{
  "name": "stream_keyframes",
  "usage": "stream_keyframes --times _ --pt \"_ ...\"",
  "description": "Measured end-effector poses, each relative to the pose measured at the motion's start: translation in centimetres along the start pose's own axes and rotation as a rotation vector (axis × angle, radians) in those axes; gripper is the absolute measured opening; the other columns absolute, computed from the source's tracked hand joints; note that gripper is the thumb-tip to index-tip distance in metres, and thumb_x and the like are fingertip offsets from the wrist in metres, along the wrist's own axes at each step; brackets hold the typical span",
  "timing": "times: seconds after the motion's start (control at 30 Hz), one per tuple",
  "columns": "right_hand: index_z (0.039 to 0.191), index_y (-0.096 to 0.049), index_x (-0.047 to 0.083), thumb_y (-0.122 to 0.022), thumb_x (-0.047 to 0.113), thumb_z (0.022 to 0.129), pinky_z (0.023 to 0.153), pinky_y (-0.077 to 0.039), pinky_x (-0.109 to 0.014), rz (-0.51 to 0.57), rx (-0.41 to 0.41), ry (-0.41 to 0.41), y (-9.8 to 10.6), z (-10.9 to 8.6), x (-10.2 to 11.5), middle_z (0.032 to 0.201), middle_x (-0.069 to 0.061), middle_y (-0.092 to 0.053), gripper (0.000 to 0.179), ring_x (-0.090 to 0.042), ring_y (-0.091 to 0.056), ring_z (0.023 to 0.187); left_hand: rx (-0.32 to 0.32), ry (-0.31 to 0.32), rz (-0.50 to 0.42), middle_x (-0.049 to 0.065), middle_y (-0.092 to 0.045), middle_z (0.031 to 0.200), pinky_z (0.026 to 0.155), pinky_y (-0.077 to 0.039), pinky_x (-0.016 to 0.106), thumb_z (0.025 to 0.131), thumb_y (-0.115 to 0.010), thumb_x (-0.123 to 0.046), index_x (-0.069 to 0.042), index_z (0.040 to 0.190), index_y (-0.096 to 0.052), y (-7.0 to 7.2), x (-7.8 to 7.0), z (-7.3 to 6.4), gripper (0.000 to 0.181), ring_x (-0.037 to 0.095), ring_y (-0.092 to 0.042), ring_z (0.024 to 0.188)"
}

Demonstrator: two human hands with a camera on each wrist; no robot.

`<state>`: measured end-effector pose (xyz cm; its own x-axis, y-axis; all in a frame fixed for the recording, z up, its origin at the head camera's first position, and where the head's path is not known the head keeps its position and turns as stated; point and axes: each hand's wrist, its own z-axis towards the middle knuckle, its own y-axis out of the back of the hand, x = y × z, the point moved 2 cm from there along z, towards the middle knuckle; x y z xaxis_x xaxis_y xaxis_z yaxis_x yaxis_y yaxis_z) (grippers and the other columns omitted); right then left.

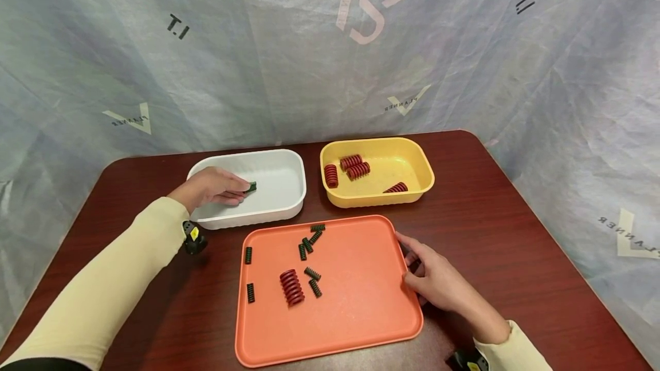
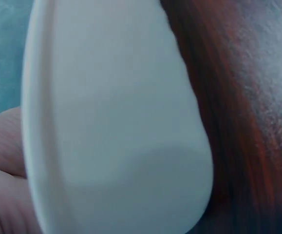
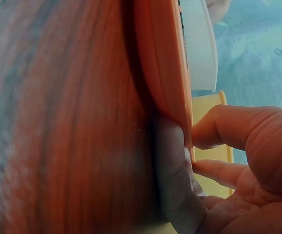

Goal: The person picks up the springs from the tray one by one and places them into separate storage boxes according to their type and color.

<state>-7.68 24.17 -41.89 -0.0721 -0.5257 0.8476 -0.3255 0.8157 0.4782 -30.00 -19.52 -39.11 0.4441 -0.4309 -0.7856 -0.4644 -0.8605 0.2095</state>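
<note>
Reaching into the white bin (image 1: pixel 281 210), my left hand (image 1: pixel 219 185) pinches a small dark green spring (image 1: pixel 251 186) at its fingertips, low over the bin floor. The bin's wall hides most of that hand in the left wrist view. My right hand (image 1: pixel 438 279) grips the right edge of the orange tray (image 1: pixel 361 314); the right wrist view shows the thumb (image 3: pixel 214 129) at the rim and a finger against the outer side. On the tray lie several small green springs (image 1: pixel 312 273) and one large red spring (image 1: pixel 292 287).
To the right of the white bin stands a yellow bin (image 1: pixel 378 199) with several red springs (image 1: pixel 358 170) inside. Both bins are behind the tray on a dark reddish wood table (image 1: pixel 490 216). A grey printed sheet (image 1: pixel 258 73) hangs behind the table.
</note>
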Motion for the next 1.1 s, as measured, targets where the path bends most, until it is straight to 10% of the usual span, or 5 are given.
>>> stream_keyframes --times 0.7,1.1 --pt "0.161 -0.034 0.010 -0.066 -0.005 0.090 0.044 -0.058 -0.035 -0.014 -0.006 0.000 0.0 0.1 0.1 0.103 -0.015 -0.055 0.079 -0.023 -0.065 0.066 -0.012 -0.114 0.026 0.015 -0.070 0.124 0.095 -0.058 0.036 0.103 -0.066 -0.015 0.012 0.142 -0.052 0.0 -0.6 -1.9 0.049 0.021 -0.070 0.108" --pt "0.161 -0.033 0.009 -0.066 -0.005 0.091 0.045 -0.058 -0.035 -0.004 0.002 0.001 0.0 0.1 0.0 0.102 -0.016 -0.056 0.078 -0.024 -0.065 0.067 0.083 -0.275 0.021 0.019 -0.069 0.125 0.092 -0.060 0.041 0.100 -0.070 -0.015 0.013 0.137 -0.057 -4.3 -2.2 -6.2 0.048 0.023 -0.073 0.101"
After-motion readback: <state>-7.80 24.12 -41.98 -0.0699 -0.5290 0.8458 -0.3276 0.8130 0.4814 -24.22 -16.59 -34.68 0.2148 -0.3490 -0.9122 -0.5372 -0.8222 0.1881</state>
